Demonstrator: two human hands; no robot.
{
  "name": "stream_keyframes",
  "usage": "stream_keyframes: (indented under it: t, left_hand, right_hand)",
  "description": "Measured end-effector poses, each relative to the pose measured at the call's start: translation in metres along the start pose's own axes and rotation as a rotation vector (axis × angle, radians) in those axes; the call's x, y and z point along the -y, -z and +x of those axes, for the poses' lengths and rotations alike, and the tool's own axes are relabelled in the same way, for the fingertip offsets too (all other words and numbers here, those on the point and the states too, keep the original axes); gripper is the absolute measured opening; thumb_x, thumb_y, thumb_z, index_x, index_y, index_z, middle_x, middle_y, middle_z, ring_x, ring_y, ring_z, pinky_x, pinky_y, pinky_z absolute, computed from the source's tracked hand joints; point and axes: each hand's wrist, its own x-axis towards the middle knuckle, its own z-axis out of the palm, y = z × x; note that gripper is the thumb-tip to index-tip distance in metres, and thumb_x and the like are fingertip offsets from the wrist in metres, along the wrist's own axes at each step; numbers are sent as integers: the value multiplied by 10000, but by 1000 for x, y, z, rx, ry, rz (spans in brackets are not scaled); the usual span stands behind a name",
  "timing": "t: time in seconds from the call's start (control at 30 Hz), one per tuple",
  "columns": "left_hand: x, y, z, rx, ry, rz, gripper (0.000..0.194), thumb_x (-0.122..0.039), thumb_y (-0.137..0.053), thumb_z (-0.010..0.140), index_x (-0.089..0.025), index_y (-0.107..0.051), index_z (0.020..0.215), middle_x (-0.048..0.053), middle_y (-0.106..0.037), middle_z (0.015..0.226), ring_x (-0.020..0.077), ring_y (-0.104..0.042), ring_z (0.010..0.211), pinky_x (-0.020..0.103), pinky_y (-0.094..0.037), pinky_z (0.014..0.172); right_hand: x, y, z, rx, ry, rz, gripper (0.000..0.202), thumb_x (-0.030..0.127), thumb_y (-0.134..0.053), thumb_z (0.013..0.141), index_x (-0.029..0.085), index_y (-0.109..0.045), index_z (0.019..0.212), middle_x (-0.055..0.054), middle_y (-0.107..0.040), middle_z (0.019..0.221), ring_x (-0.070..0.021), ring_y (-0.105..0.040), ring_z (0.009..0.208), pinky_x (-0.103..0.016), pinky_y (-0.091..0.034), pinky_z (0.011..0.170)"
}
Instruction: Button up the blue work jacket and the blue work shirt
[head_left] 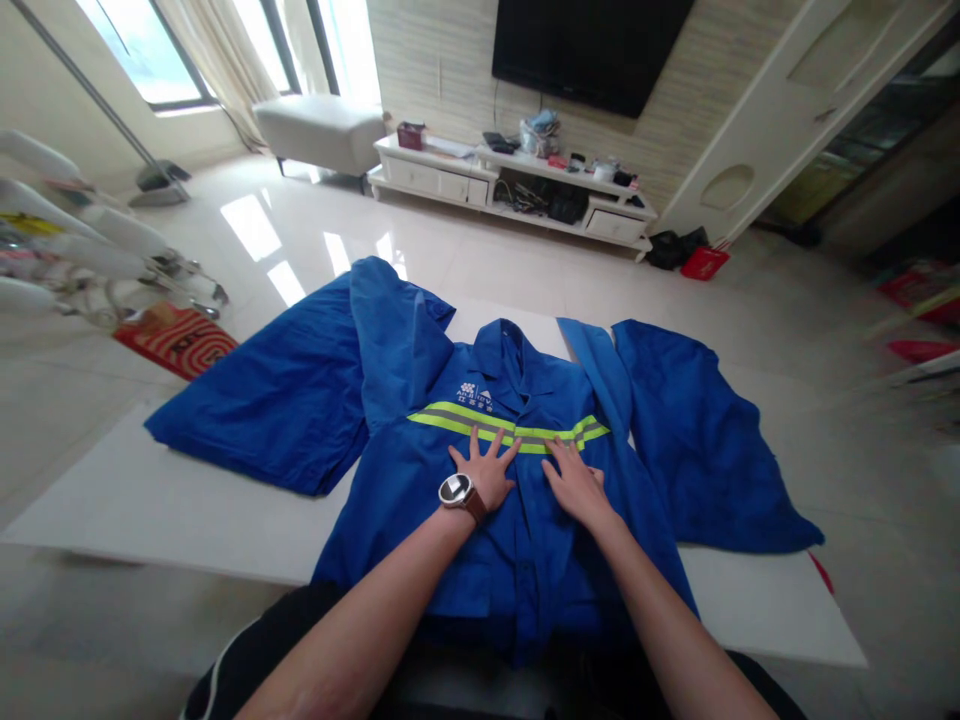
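A blue work jacket (405, 490) lies front side up on a white table, its collar pointing away from me. Across its chest runs a yellow-green and grey reflective stripe (442, 416), with a white logo above it on the left. My left hand (487, 470) rests flat on the jacket with fingers spread, their tips at the stripe; a watch (456, 490) is on that wrist. On the other side of the button placket, my right hand (576, 482) presses on the cloth, its fingers stretched toward the stripe. The jacket's sleeves are bent upward at both sides.
Folded blue garments lie left (277, 390) and right (690, 440) of the jacket on the white table (772, 600). A red patterned bag (169, 340) stands beyond the table's left side. Farther off are a white TV cabinet (427, 180) and a grey bench (322, 130).
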Motion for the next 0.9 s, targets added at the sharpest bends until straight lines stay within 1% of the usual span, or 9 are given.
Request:
stream_keyframes:
  t: [0.13, 0.27, 0.4, 0.47, 0.57, 0.63, 0.73, 0.8, 0.9]
  left_hand:
    - [1, 11, -11, -26, -5, 20, 895, -333, -724, 827, -402, -293, 1609, 68, -244, 1710, 548, -102, 1537, 892, -180, 1062]
    - [3, 4, -28, 79, 65, 75, 988, -402, -836, 713, -448, -355, 1575, 36, -212, 1718, 568, -64, 1532, 921, -132, 1042]
    - [15, -21, -33, 133, 31, 97, 1050, -480, -857, 668, -484, -326, 1573, 6, -132, 1730, 536, 22, 1548, 942, -60, 1026]
    - [22, -27, -32, 151, 25, 74, 1079, -501, -856, 661, -509, -285, 1577, -26, -85, 1732, 519, 57, 1553, 949, -85, 1013]
    - [28, -20, -33, 170, 29, 21, 1037, -514, -832, 686, -523, -289, 1570, -48, -73, 1731, 496, 69, 1560, 946, -119, 1011]
    - [29, -9, -38, 173, 22, -17, 960, -502, -793, 733, -508, -318, 1568, -42, -115, 1729, 482, 42, 1567, 934, -112, 1037]
    - [28, 7, -50, 210, 6, -59, 849, -479, -728, 799, -472, -361, 1565, -27, -188, 1719, 456, 2, 1576, 908, -85, 1083]
    - [27, 12, -57, 231, -18, -83, 795, -482, -695, 825, -429, -399, 1560, 1, -217, 1715, 443, -19, 1580, 883, -66, 1117]
    - [25, 16, -62, 240, -75, -125, 743, -498, -671, 835, -347, -473, 1535, 64, -258, 1706, 437, -63, 1580, 827, -60, 1170]
  right_hand:
    - [4, 15, 24, -156, 25, -41, 461, 379, -387, 999, 215, -559, 1394, -135, -570, 1500, -292, -520, 1389, -588, -369, 1132]
    - [47, 29, 92, -278, 198, -57, 486, 333, -401, 983, 248, -534, 1443, -94, -430, 1623, -294, -331, 1525, -572, -347, 1173]
    - [94, 26, 176, -141, 99, -9, 559, 478, -387, 1001, 379, -408, 1551, -40, -171, 1731, -436, -104, 1564, -798, -248, 1121]
    - [103, 18, 207, -57, 27, -1, 583, 543, -364, 1002, 387, -385, 1563, -53, -132, 1735, -470, -63, 1553, -865, -159, 1089]
    - [102, 10, 233, -70, -32, -38, 607, 592, -343, 996, 376, -389, 1562, -74, -162, 1721, -502, -53, 1532, -902, -78, 1057]
    - [101, 14, 242, -114, -53, -47, 627, 582, -410, 974, 353, -399, 1557, -97, -176, 1709, -527, -112, 1504, -907, -122, 1044]
    - [117, 29, 250, -258, -12, -32, 641, 422, -559, 911, 255, -445, 1519, -160, -262, 1655, -506, -236, 1454, -846, -192, 1091]
    - [146, 40, 256, -347, 83, 76, 576, 292, -544, 898, 167, -491, 1458, -202, -363, 1584, -438, -276, 1453, -731, -198, 1179]
    - [208, 43, 266, -269, 208, 292, 487, 271, -510, 921, 101, -530, 1378, -212, -490, 1488, -309, -379, 1423, -486, -267, 1231]
